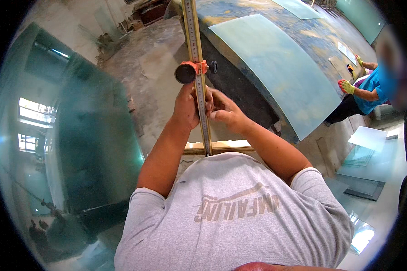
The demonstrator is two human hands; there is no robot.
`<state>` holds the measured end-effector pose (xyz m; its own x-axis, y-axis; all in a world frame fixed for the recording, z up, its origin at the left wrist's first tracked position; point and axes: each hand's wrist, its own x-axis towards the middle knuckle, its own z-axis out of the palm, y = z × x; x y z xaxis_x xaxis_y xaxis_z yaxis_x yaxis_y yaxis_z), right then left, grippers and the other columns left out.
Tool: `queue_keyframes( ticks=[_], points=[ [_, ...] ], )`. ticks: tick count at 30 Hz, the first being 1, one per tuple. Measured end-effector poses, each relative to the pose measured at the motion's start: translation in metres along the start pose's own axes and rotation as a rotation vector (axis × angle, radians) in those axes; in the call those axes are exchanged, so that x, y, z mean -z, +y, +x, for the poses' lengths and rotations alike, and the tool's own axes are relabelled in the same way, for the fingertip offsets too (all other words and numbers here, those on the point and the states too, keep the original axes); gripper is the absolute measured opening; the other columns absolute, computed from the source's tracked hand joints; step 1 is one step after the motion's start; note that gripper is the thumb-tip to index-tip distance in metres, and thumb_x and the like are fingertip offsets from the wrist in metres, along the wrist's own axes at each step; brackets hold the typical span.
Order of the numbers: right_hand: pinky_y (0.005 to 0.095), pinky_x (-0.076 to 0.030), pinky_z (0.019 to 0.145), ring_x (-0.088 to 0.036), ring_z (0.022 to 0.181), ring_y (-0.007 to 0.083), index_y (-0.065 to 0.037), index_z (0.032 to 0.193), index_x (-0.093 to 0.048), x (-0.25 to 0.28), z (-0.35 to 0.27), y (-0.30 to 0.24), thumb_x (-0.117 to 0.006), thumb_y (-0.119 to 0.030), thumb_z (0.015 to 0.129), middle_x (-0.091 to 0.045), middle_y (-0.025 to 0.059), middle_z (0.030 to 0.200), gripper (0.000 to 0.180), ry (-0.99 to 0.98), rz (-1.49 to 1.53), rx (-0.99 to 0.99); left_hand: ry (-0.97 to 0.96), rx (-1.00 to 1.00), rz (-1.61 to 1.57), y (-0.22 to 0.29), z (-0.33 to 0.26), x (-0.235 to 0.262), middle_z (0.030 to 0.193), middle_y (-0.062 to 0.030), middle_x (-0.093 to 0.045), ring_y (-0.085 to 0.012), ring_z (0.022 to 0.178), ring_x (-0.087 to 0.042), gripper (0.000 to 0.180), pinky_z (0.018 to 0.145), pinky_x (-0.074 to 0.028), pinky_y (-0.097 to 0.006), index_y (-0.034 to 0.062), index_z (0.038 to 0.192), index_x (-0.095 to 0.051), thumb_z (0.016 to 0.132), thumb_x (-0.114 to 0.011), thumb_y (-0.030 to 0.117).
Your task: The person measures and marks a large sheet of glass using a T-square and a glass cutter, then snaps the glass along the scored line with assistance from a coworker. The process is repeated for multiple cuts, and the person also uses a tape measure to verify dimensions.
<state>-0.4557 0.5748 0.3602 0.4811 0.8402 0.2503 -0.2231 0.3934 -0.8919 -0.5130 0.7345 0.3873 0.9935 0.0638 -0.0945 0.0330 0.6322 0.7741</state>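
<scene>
A long yellow-edged ruler bar (pixel 192 34) with graduations runs upright in front of me, down toward my shirt. An orange sliding clamp (pixel 201 67) sits on it, with a round black end (pixel 185 73) on its left and a small black knob (pixel 213 67) on its right. Just below the clamp, my left hand (pixel 185 107) is closed around the bar's left side. My right hand (pixel 225 110) has its fingers curled against the bar's right side, partly hidden by it. The lower end of the bar meets a pale yellowish crosspiece (pixel 230 144) near my waist.
A frosted glass sheet (pixel 276 72) lies on a mottled blue-and-yellow table (pixel 239 11), overhanging its near edge. Large glass panes (pixel 95 113) stand at left. A co-worker in a blue shirt (pixel 379 88) and gloves works at right; smaller glass pieces (pixel 368 137) lie below them.
</scene>
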Motion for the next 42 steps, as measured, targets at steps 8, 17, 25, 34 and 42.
queue_keyframes(
  ticks=[8,17,25,34,42],
  points=[
    [0.0372,-0.047,0.1,-0.06,0.111,0.0221,0.002,0.146,-0.042,0.018,0.007,-0.02,-0.068,-0.029,0.091,-0.06,0.0157,0.124,0.069,0.343,-0.307,0.117,-0.07,0.071,-0.072,-0.002,-0.001,-0.003,0.065,-0.0074,-0.062,-0.0213,0.054,-0.059,0.059,0.051,-0.047,-0.035,0.0067,0.087,-0.068,0.096,-0.051,0.062],
    [0.0302,-0.051,0.088,-0.062,0.101,0.0164,-0.002,0.147,-0.044,-0.01,0.017,-0.048,-0.066,-0.019,0.096,-0.062,0.0133,0.115,0.058,0.432,-0.329,0.122,-0.064,0.084,-0.203,-0.008,0.0,0.008,0.076,-0.0097,-0.069,-0.0237,0.059,-0.067,0.052,0.056,-0.055,-0.038,0.0057,0.097,-0.071,0.097,-0.055,0.055],
    [0.0258,-0.049,0.08,-0.058,0.086,0.0093,-0.002,0.124,-0.061,-0.001,0.046,-0.062,-0.062,-0.016,0.101,-0.065,0.0029,0.095,0.027,0.333,-0.627,0.106,-0.104,0.106,-0.225,-0.016,0.007,0.022,0.078,-0.0109,-0.071,-0.0249,0.063,-0.07,0.051,0.056,-0.055,-0.039,0.0052,0.098,-0.07,0.096,-0.056,0.054],
    [0.0261,-0.049,0.078,-0.058,0.084,0.009,-0.002,0.119,-0.062,-0.001,0.045,-0.06,-0.06,-0.012,0.101,-0.066,0.0031,0.093,0.021,0.323,-0.679,0.048,-0.017,0.146,-0.17,-0.021,0.007,0.023,0.074,-0.007,-0.066,-0.021,0.059,-0.064,0.049,0.054,-0.051,-0.037,0.009,0.089,-0.067,0.094,-0.061,0.057],
    [0.0262,-0.049,0.075,-0.057,0.081,0.0087,-0.002,0.12,-0.062,0.0,0.045,-0.052,-0.058,-0.013,0.101,-0.065,0.0026,0.091,0.021,0.344,-0.689,0.049,0.005,0.156,-0.17,-0.022,0.005,0.022,0.072,-0.0055,-0.065,-0.0198,0.058,-0.062,0.048,0.054,-0.05,-0.036,0.0101,0.089,-0.067,0.094,-0.06,0.057]
  ],
)
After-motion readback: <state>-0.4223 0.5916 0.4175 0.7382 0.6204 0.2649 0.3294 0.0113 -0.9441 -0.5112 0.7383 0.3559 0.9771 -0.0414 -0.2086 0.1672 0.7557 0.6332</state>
